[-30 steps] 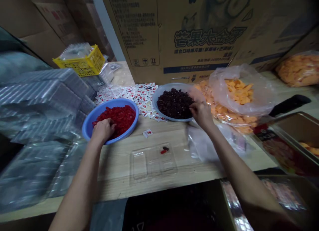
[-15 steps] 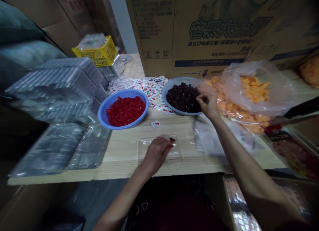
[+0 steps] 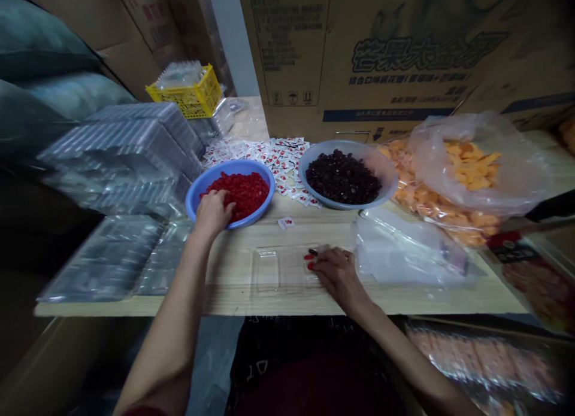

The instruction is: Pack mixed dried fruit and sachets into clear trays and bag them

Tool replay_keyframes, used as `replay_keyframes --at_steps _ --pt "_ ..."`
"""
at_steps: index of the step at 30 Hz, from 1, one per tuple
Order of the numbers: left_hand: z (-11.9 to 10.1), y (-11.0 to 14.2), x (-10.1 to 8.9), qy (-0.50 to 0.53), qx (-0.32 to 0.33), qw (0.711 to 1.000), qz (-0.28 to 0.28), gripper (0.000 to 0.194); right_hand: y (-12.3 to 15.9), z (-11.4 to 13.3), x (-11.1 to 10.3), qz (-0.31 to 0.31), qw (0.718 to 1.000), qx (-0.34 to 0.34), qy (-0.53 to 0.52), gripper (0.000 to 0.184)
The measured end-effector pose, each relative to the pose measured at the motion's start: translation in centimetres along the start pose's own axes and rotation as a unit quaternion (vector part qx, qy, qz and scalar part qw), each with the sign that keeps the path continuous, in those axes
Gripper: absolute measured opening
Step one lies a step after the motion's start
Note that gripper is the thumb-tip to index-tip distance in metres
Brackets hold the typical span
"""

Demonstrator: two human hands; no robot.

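My left hand [image 3: 214, 213] is at the near left side of a blue bowl [image 3: 193, 208]. Its bent fingers are apart and reach into glossy red gummy candies [image 3: 247, 191]; the fingertips are partly hidden. Over the right end of a clear plastic tray [image 3: 267, 271] is my right hand [image 3: 338, 275], its fingers pressed together and pointing down. What they pinch, if anything, is hidden. Beside those fingers lie a dark candy [image 3: 313, 252] and two red candies [image 3: 309, 261] in the tray. A pale bowl [image 3: 390, 185] holds more dark candies [image 3: 344, 176].
Small printed packets [image 3: 281, 155] spread behind the bowls, with one packet [image 3: 286, 222] nearer. Clear trays [image 3: 130, 143] are stacked at left, near a yellow basket [image 3: 197, 99]. Plastic bags [image 3: 399, 248] and bagged orange pieces [image 3: 471, 164] lie right. A large carton [image 3: 359, 63] stands behind.
My left hand has moved from the tray to the red candies. My right hand has come from the dark candies down to the tray. Two red candies now show in the tray.
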State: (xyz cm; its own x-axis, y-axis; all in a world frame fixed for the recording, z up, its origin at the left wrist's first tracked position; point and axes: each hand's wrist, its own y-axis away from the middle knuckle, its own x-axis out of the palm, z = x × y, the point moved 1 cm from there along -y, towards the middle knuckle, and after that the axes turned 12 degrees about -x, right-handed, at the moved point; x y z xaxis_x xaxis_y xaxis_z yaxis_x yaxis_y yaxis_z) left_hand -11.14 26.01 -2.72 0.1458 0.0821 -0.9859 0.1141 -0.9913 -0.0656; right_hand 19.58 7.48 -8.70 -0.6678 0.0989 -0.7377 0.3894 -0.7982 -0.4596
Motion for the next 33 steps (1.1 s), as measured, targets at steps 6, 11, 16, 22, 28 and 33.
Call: replay_keyframes --at_steps 6,11,16,22,28,33 --pt "1.5 -5.5 2.5 -0.123 0.001 0.978 0.171 0.029 -2.4 -3.1 -6.2 -0.096 0.994 0.029 0.045 0.015" --pt "1.0 -5.0 2.6 -0.111 0.031 0.982 0.152 0.029 -6.6 -11.8 -11.9 -0.174 0.963 0.119 0.169 0.016" --pt "0.6 -5.0 2.6 -0.091 0.047 0.986 0.133 0.029 -10.8 -17.2 -11.0 -0.075 0.969 0.185 0.147 0.010" --pt "0.8 -4.9 1.9 0.022 0.013 0.998 0.050 0.027 -10.0 -12.8 -7.8 -0.169 0.979 0.086 0.074 0.015" --pt "-1.0 -0.3 -0.8 0.245 0.005 0.959 -0.139 0.030 -4.5 -5.3 -7.3 -0.164 0.983 0.083 -0.026 0.014" --pt "-8.3 13.1 0.6 0.329 0.265 0.904 0.064 0.023 1.2 0.4 -4.4 -0.140 0.978 0.123 -0.089 0.016"
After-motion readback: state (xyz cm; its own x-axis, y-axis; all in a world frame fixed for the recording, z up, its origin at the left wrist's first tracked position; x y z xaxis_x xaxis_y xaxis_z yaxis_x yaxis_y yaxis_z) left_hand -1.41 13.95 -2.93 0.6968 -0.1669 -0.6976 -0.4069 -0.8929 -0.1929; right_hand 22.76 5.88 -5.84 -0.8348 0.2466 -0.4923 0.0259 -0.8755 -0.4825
